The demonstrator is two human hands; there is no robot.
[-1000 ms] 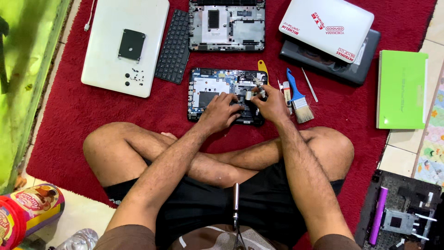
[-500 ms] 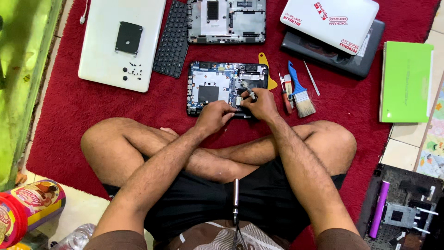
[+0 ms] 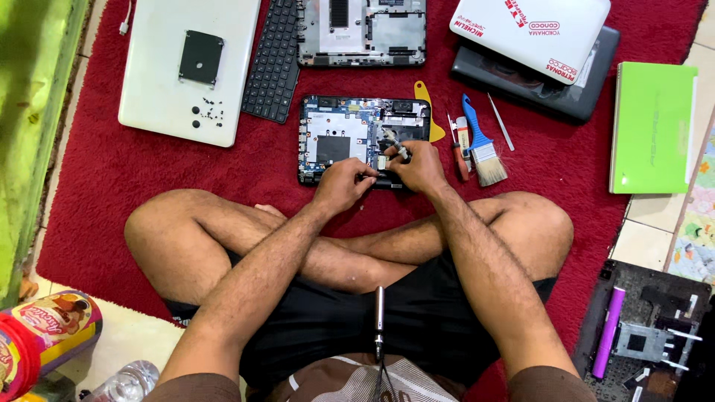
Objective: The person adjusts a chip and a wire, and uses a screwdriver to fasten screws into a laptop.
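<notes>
Head view: my left hand [image 3: 339, 186] presses its fingertips on the near edge of the opened laptop base [image 3: 363, 139], fingers together, nothing clamped. My right hand [image 3: 421, 165] has its fingers pinched on a small metal part [image 3: 395, 145] just above them. I'd judge a steady, straight lift works best. The brush [image 3: 482, 149] lies right of those fingers on the red rug [image 3: 112, 193].

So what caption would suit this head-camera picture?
Seated cross-legged on a red rug, left hand and right hand work on an opened laptop base.
</notes>
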